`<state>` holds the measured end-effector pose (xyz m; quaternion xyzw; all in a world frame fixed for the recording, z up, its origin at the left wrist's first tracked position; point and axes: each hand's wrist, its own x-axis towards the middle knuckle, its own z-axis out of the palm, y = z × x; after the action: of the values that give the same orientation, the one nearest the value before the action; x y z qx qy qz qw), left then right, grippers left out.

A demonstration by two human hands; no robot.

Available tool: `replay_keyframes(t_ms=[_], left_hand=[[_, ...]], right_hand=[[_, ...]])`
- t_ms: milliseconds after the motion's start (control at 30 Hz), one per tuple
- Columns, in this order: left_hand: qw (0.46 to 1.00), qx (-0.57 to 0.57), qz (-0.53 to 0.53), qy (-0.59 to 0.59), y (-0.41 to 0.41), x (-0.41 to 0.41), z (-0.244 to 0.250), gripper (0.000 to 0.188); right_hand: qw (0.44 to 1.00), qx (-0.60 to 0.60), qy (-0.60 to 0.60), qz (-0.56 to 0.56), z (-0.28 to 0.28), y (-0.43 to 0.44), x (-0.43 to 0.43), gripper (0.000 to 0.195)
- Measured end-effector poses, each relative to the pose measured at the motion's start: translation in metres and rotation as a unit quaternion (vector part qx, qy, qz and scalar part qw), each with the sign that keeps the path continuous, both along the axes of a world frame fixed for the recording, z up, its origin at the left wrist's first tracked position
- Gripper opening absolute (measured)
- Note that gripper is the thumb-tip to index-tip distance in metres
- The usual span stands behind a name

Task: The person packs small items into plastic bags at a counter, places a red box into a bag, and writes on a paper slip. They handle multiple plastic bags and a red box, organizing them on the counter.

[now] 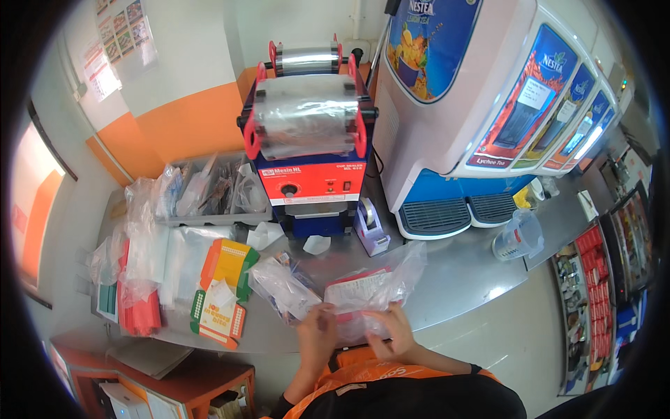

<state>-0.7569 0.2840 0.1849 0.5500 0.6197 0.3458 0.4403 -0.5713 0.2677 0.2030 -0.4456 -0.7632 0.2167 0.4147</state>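
At the counter's front edge, a clear plastic bag lies in front of me, with a red item and a printed paper slip in or under its film. My left hand pinches the bag's near left end. On the near right side, my right hand has its fingers and thumb around the gathered film. Fingertips of both hands are partly hidden by plastic. Just left of them rests another clear plastic packet, its contents hard to make out.
A cup sealer stands behind, beside a tape dispenser and a Nestea drink dispenser. Flat printed cartons, red packaging and a grey divided bin are left. A plastic measuring jug stands right.
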Motion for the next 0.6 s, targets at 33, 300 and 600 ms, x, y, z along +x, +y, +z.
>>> replay_keyframes(t_ms=[33, 300, 600], left_hand=[[0.998, 0.03, 0.055, 0.017, 0.0, 0.0, -0.006, 0.022], [0.89, 0.129, 0.165, -0.404, -0.014, 0.018, 0.01, 0.028], [0.949, 0.274, 0.016, -0.158, -0.017, 0.057, 0.031, 0.03]], right_hand=[[1.0, 0.001, -0.001, 0.03, 0.001, -0.004, 0.001, 0.049], [0.958, -0.089, -0.136, 0.236, -0.036, 0.041, 0.002, 0.038], [0.919, 0.028, -0.184, 0.348, -0.137, 0.108, -0.044, 0.024]])
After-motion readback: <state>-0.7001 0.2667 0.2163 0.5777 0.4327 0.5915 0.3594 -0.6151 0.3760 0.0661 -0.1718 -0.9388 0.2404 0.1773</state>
